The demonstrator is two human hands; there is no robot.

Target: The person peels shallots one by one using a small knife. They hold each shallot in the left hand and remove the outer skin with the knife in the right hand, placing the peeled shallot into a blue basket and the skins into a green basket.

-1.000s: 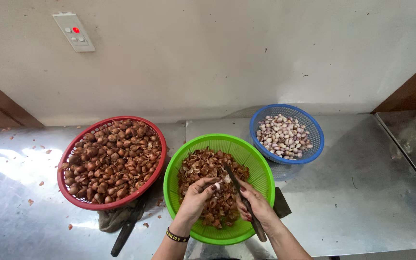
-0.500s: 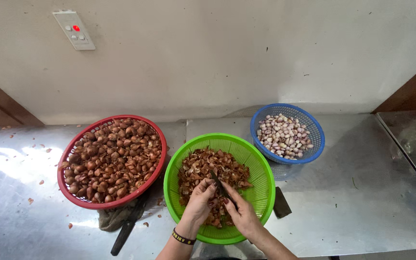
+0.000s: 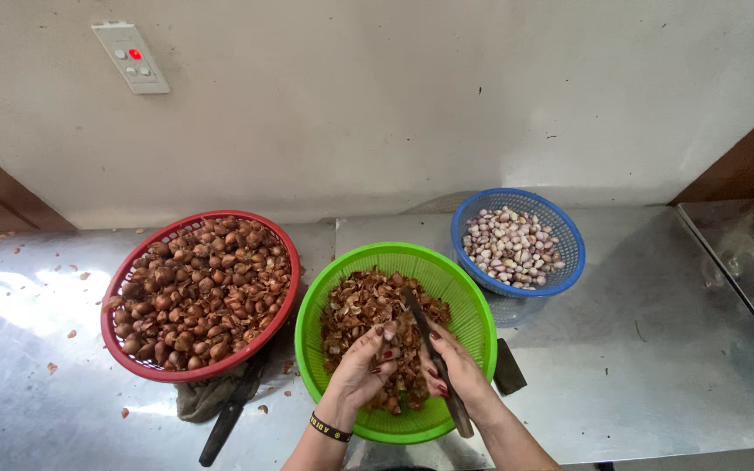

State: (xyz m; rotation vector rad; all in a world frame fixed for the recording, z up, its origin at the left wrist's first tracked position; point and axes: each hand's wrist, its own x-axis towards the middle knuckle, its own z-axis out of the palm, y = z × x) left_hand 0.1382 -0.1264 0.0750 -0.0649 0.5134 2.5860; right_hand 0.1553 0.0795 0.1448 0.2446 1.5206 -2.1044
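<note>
Over the green basket (image 3: 473,305), left hand (image 3: 361,366) fingers pinch a small shallot (image 3: 389,332); the right hand (image 3: 457,373) grips a knife (image 3: 429,344). Left of that basket sits the red basket (image 3: 133,353) of unpeeled shallots; behind-right, the blue basket (image 3: 569,270) of peeled ones.

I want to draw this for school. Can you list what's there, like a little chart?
Left hand: holds a small bulb over the green basket
Right hand: grips a knife
Green basket: brown peels
Red basket: unpeeled brown bulbs
Blue basket: pale peeled bulbs
Table: shiny metal, scattered peel bits
Wall: switch plate
</note>
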